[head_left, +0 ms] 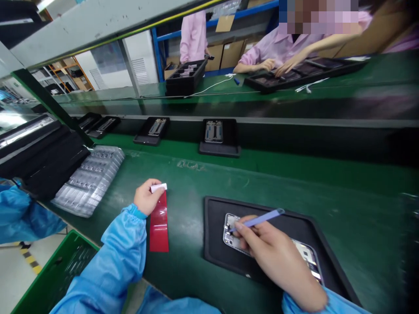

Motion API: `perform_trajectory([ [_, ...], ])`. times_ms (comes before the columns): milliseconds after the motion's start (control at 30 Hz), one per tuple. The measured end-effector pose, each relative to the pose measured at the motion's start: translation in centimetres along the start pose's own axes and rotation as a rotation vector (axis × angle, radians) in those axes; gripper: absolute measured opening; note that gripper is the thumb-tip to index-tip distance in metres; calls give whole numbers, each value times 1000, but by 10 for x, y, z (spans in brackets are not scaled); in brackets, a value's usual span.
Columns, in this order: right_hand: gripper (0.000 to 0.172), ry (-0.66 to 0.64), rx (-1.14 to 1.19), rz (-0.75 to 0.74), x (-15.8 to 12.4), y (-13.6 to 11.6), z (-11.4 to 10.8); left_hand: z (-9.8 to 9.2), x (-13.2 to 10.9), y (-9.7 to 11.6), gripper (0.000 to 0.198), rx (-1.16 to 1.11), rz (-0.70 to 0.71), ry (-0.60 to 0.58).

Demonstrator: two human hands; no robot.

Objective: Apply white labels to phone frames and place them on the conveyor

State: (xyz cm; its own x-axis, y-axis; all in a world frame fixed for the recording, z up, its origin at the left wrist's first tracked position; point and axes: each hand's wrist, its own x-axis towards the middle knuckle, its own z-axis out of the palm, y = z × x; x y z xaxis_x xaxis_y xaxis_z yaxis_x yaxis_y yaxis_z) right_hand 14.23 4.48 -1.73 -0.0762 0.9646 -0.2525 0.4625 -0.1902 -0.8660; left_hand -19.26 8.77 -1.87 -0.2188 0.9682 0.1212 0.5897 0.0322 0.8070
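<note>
My left hand [146, 198] is closed on the top of a red film strip [159, 229], pinching it by a white label strip [159, 187] between thumb and fingers. The film hangs toward the bench's front edge. My right hand [273, 250] grips a slim lavender stick-like tool [266, 216]. Its lower tip touches the upper end of a silver phone frame [229, 242], which lies in a black tray [214, 209]. The hand covers the frame's middle; the far end shows beyond my wrist.
Black holders with phone frames [214, 131] stand along the green line behind. Clear plastic blister trays [93, 179] lie at left beside black trays [39, 159]. Below is a green crate [62, 270]. Co-workers in pink [294, 48] are across the line; a blue sleeve [26, 213] is at far left.
</note>
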Motion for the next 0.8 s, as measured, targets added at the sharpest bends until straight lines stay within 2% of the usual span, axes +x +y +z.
perform_trajectory([
  [300, 43, 32, -113, -41, -3, -1, 2, 4, -1, -8, 27, 42, 5, -3],
  [600, 34, 121, -255, -298, -11, 9, 5, 6, -1, -11, 27, 98, 26, 34],
  [800, 32, 121, -249, -330, -14, 5, 6, 6, 1, -13, 28, 132, 49, 58],
])
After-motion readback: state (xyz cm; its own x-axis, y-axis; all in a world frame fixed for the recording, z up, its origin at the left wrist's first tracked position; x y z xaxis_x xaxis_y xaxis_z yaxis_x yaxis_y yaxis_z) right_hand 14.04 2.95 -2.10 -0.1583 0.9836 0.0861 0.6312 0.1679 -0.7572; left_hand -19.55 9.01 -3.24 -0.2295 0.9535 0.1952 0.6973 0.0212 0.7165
